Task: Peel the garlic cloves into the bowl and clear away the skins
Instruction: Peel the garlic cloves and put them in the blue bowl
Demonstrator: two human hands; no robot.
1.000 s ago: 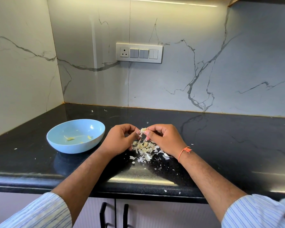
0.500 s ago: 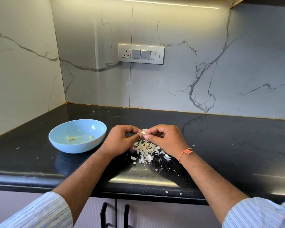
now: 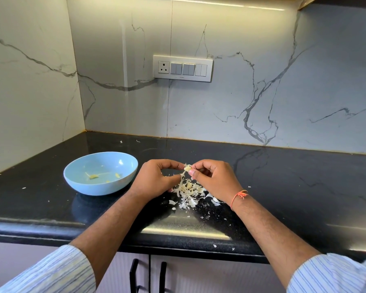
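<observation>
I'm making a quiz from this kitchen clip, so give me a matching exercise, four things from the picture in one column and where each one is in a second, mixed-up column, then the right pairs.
Things:
1. bowl
2. garlic clove
3. pile of skins
4. switch panel

Places:
A. on the marble wall above the counter
B. pinched between the fingers of the left hand and the right hand
C. on the black counter, left of both hands
D. on the counter beneath the hands

Pairs: 1-C, 2-B, 3-D, 4-A
</observation>
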